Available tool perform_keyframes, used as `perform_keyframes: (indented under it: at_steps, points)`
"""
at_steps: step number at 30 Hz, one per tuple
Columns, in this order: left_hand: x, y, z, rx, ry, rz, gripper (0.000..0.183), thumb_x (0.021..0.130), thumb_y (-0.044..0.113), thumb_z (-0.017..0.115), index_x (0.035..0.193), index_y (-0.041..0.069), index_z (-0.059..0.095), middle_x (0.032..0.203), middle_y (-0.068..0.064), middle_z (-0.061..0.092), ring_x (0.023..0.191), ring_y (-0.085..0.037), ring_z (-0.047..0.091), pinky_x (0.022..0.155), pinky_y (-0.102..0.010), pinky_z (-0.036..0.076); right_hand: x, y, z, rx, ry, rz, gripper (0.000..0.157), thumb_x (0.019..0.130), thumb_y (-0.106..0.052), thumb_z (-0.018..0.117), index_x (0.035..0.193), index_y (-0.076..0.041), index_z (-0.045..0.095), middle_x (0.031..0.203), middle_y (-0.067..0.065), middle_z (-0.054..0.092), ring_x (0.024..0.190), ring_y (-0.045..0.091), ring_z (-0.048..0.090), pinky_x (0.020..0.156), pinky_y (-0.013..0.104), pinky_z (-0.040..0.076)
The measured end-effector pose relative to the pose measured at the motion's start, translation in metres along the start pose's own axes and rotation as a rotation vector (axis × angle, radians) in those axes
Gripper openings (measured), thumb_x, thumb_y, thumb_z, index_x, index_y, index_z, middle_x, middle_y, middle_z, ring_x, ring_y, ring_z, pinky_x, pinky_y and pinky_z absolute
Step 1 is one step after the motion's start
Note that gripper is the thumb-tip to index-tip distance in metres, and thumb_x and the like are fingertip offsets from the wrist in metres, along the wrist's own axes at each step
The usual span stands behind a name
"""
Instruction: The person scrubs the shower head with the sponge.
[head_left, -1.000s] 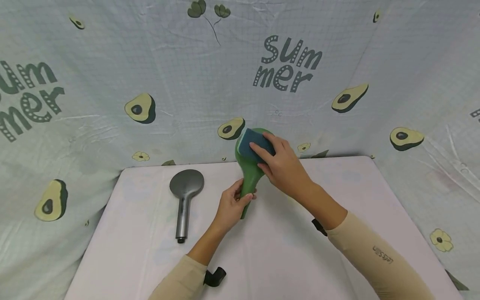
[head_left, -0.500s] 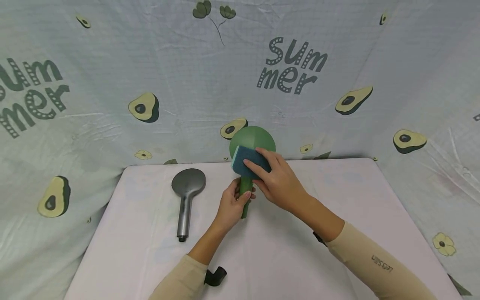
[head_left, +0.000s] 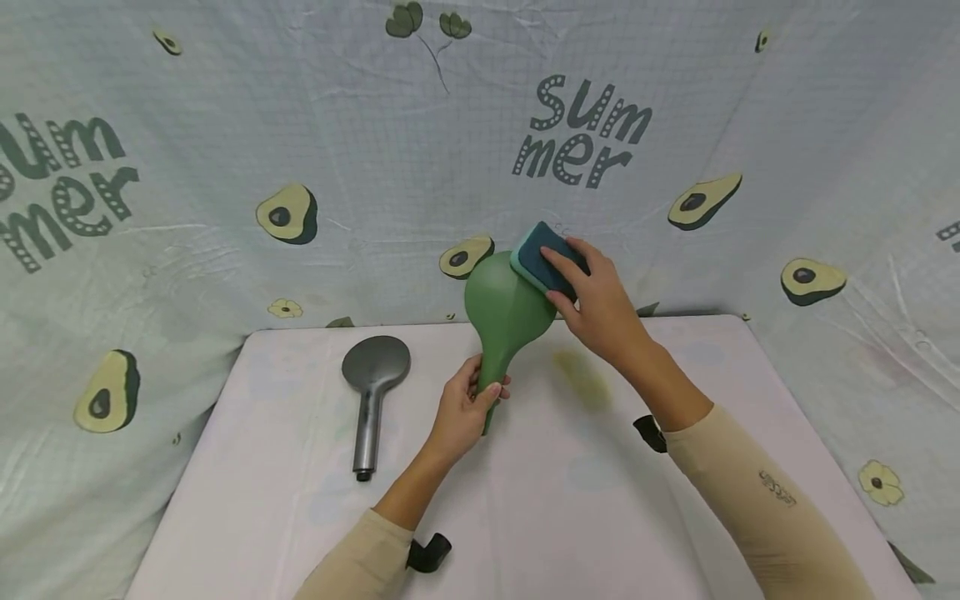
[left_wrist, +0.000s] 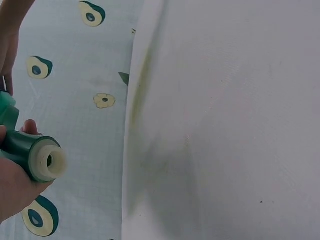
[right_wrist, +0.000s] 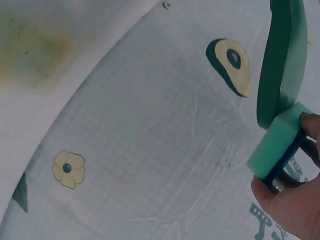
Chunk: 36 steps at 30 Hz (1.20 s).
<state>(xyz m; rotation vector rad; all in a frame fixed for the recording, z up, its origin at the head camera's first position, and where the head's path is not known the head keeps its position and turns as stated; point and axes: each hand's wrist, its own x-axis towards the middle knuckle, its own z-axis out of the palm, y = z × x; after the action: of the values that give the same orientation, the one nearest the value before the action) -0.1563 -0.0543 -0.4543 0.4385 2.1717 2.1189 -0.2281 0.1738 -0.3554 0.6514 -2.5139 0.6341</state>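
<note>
A green shower head [head_left: 504,302] is raised above the table's back part, its round head up. My left hand [head_left: 463,408] grips its handle; in the left wrist view the pale, hollow end of the handle [left_wrist: 49,161] points out past the fingers. Between the fingers and thumb of my right hand [head_left: 603,308] is a sponge [head_left: 551,258], dark blue on one face and mint green on the other. The sponge's mint side [right_wrist: 280,142] lies against the rim of the green head [right_wrist: 285,65] in the right wrist view. A grey shower head [head_left: 375,367] lies on the table at left.
The table [head_left: 300,517] has a pale cloth with a yellowish patch [head_left: 583,379] right of the green handle. Behind it hangs a white cloth [head_left: 375,167] printed with avocados and lettering. A black strap piece [head_left: 430,553] sits at the left sleeve.
The sponge went down the green shower head toward its neck, then up and right to the head's upper right rim. The green head has turned slightly; my left hand stays on its handle.
</note>
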Motion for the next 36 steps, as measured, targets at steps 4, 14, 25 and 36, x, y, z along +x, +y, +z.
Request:
perform_keyframes:
  at_steps: [4,14,25,36]
  points:
    - [-0.001,0.003,0.0,0.011,0.004,-0.008,0.043,0.103,-0.002,0.056,0.145,-0.003,0.047,0.119,-0.028,0.066,0.102,-0.035,0.069,0.091,-0.024,0.056,-0.017,-0.009,0.01,-0.041,0.062,-0.078,0.059,0.096,-0.018,0.076,0.15,-0.013,0.053,0.154,0.03,0.04,0.138,0.051,0.043,0.109,0.065,0.043]
    - [0.003,0.008,-0.003,0.012,0.051,0.009,0.039,0.105,0.0,0.054,0.143,-0.006,0.047,0.116,-0.026,0.065,0.101,-0.032,0.07,0.086,-0.027,0.059,-0.065,-0.043,0.053,-0.143,0.116,-0.302,0.068,0.087,-0.024,0.085,0.146,-0.013,0.051,0.142,0.035,0.046,0.124,0.05,0.054,0.097,0.06,0.055]
    - [-0.001,0.008,-0.004,-0.005,0.039,0.0,0.044,0.105,0.0,0.054,0.147,-0.003,0.044,0.116,-0.025,0.066,0.099,-0.032,0.07,0.089,-0.025,0.057,-0.039,-0.034,0.026,-0.084,0.097,-0.187,0.06,0.095,-0.021,0.077,0.15,-0.015,0.053,0.153,0.029,0.043,0.134,0.048,0.048,0.107,0.062,0.048]
    - [-0.004,0.008,-0.004,-0.039,0.063,-0.002,0.043,0.104,-0.003,0.051,0.146,-0.005,0.045,0.113,-0.029,0.065,0.09,-0.028,0.066,0.085,-0.024,0.058,-0.013,-0.011,0.001,0.153,0.038,0.116,0.06,0.1,-0.018,0.069,0.155,-0.009,0.044,0.157,0.028,0.034,0.142,0.047,0.039,0.109,0.062,0.044]
